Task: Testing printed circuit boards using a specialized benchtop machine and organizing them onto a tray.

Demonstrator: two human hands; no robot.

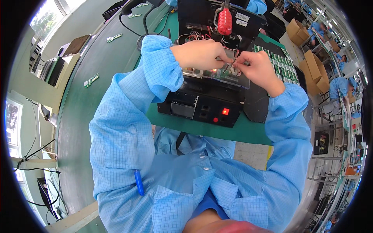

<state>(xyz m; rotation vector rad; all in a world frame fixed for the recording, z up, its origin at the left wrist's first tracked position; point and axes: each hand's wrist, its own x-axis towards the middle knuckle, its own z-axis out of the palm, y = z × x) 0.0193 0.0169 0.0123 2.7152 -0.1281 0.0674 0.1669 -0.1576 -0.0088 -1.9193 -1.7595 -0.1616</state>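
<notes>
My left hand [204,55] and my right hand [259,70] meet over a black test fixture [198,27]. Fingers of both are pinched together, almost touching, around something too small to make out. Beneath them lies a clear plastic plate [239,80], with a green circuit board [224,73] partly showing under my left fingers. Thin red and white wires [194,37] run behind my left hand. A red-gripped clamp handle [224,21] hangs just above the fingers. Nearest my body, the fixture's black base box [200,108] has a lit red switch [225,111].
Rows of small green circuit boards [283,68] lie on a black tray [258,105] at the right. Several loose boards [91,80] are spread over the green table [93,112] at the left. Cardboard boxes [312,72] and a co-worker in blue [340,89] are farther right.
</notes>
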